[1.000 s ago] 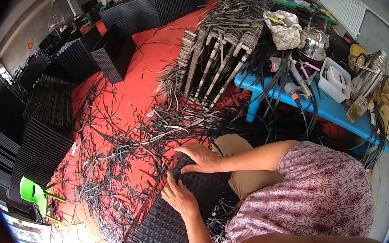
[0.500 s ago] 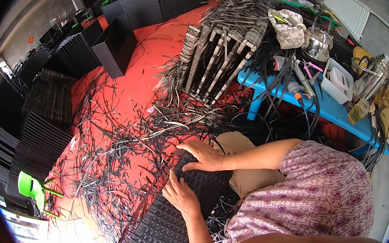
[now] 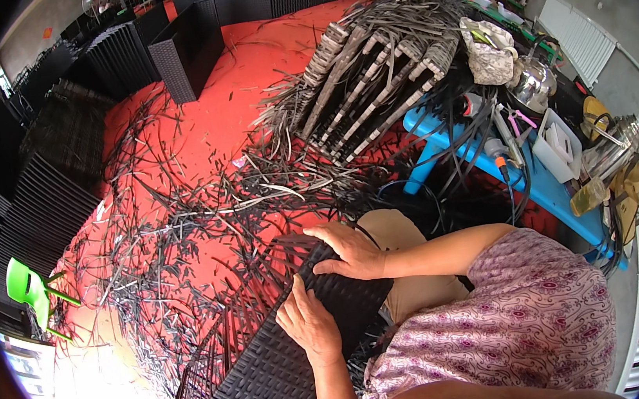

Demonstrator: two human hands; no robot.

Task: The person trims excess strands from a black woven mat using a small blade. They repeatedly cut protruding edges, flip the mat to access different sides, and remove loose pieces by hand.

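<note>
A dark grey woven rattan panel point(image 3: 254, 384) slants up from the lower edge, with a darker woven side point(image 3: 355, 302) facing my lap. Fingers stretched out, my left hand point(image 3: 310, 326) lies on the panel's woven face close to its upper end. My right hand point(image 3: 351, 253) rests over that end, its index finger extended and its thumb spread apart on the dark surface. The two hands nearly meet there. Thin loose strands point(image 3: 224, 328) stick out along the panel's far edge. Whether either hand pinches a strand cannot be made out.
Cut strips point(image 3: 174, 240) litter the red floor point(image 3: 248, 58). A strip-covered bundle of wrapped frames point(image 3: 370, 91) stands ahead. At right, a blue bench point(image 3: 481, 161) carries a white tray point(image 3: 558, 145) and tools. Dark woven panels point(image 3: 44, 207) and a green chair point(image 3: 26, 288) are left.
The view has shifted slightly, so the panel and both hands sit a little farther right. The hands keep nearly the same pose, and more loose strands show beside the panel.
</note>
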